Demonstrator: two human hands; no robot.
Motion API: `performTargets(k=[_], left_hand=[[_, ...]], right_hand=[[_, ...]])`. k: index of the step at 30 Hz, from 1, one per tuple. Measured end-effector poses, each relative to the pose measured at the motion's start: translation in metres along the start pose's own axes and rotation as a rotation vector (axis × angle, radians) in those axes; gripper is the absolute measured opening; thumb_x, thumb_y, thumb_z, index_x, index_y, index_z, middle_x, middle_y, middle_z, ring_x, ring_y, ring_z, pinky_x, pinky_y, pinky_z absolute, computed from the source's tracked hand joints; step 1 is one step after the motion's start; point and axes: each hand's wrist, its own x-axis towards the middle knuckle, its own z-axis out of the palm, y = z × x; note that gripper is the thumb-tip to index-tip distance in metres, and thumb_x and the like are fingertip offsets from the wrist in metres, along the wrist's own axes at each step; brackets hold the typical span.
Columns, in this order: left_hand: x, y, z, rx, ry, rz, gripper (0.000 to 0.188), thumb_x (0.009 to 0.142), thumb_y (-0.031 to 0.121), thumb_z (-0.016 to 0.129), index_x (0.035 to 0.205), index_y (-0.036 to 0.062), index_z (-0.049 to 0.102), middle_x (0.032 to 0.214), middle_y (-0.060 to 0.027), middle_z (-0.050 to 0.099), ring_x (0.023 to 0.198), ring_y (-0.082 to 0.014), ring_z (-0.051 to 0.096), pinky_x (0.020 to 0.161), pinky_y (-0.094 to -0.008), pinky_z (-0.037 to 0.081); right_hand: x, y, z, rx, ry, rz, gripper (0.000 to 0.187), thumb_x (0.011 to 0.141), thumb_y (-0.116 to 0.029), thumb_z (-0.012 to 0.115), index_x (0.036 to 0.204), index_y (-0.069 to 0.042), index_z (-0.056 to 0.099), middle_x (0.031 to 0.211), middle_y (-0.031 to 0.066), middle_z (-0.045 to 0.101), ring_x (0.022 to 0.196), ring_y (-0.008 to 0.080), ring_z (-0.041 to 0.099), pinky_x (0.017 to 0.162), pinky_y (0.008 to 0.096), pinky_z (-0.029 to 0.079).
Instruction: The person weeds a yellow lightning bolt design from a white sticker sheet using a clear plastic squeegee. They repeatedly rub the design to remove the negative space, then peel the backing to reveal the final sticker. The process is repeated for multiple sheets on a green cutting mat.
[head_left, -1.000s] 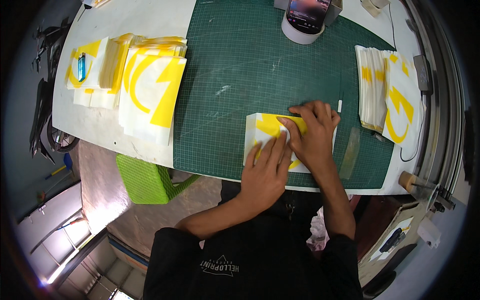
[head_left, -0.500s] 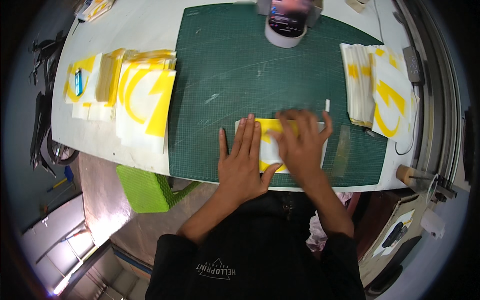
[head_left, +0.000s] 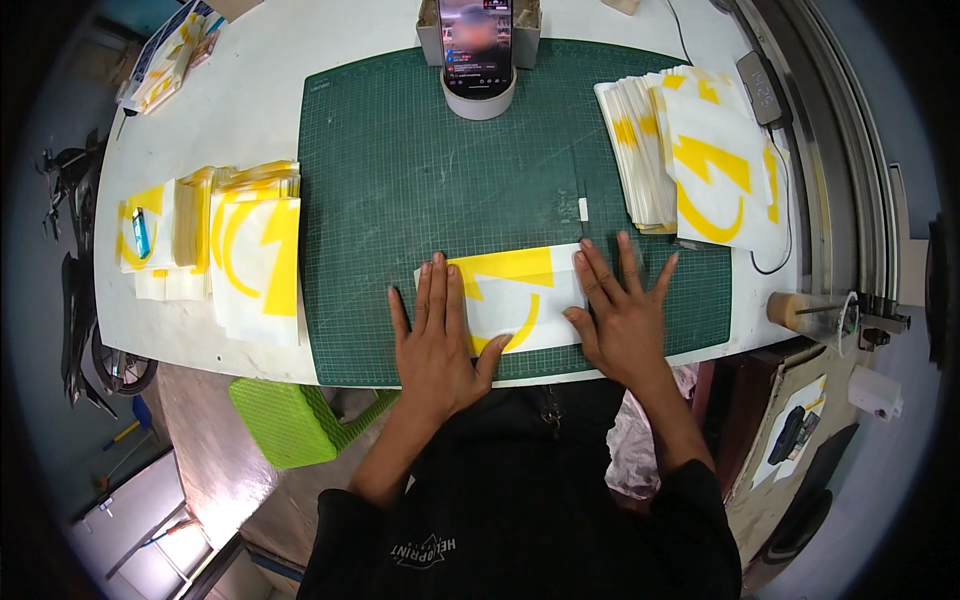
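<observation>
A white sheet printed with yellow shapes (head_left: 510,295) lies near the front edge of the green cutting mat (head_left: 430,190). It looks folded, with a crease line across its upper part. My left hand (head_left: 435,335) rests flat over its left end, fingers stretched out and pointing away from me. On its right end my right hand (head_left: 625,325) lies with fingers spread, the outer ones reaching onto the mat. Both hands press down from above and grasp nothing. Past my right fingertips, a small white strip (head_left: 583,209) lies on the mat.
Stacks of folded yellow-and-white sheets stand at left (head_left: 255,255) and right (head_left: 710,165). A blue lighter (head_left: 140,233) tops the left one. A phone (head_left: 478,50) leans in a white round holder at the back. A cup (head_left: 815,312) sits beyond the right edge, a green stool (head_left: 290,420) below left.
My right hand has moved from over the middle of the sheet to its right end, its fingers spreading flat. My left hand stays on the left end. The whole view has shifted.
</observation>
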Motion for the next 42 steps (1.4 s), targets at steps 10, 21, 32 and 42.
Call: performTargets(k=[10,21,32,42], left_hand=[[-0.007,0.012,0.013,-0.061,0.179,-0.014,0.092,0.099,0.054,0.064,0.159,-0.0096,0.033,0.167,-0.0319,0.032,0.156,-0.0445,0.033,0.127,-0.0633,0.014],[-0.004,-0.01,-0.008,0.02,-0.032,0.027,0.086,0.099,0.045,0.064,0.16,-0.0077,0.035,0.172,-0.0242,0.029,0.16,-0.0458,0.023,0.125,-0.0722,0.006],[-0.006,-0.013,-0.002,-0.039,0.025,0.017,0.087,0.098,0.046,0.067,0.16,-0.0067,0.036,0.172,-0.0235,0.03,0.16,-0.0462,0.023,0.124,-0.0738,0.004],[-0.008,-0.012,-0.001,-0.015,0.065,0.027,0.082,0.099,0.047,0.066,0.157,-0.0056,0.04,0.169,-0.0245,0.033,0.159,-0.0478,0.025,0.124,-0.074,0.004]], right_hand=[[-0.051,-0.006,0.011,0.364,0.286,0.697,0.044,0.09,-0.029,0.083,0.116,-0.002,0.06,0.107,0.0141,0.059,0.104,0.0334,0.057,0.095,0.0495,0.037],[0.037,-0.113,0.014,0.513,0.463,0.095,0.033,0.09,-0.005,0.073,0.123,-0.002,0.07,0.092,0.0087,0.066,0.089,0.0282,0.061,0.086,0.0439,0.041],[0.03,-0.043,0.02,0.355,0.66,0.32,0.021,0.088,-0.004,0.074,0.109,-0.006,0.068,0.086,0.0099,0.059,0.082,0.0303,0.057,0.078,0.0487,0.038],[-0.046,-0.004,0.025,0.429,0.52,0.56,0.026,0.09,-0.003,0.078,0.115,-0.001,0.071,0.099,0.0124,0.073,0.087,0.0296,0.064,0.09,0.0455,0.046]])
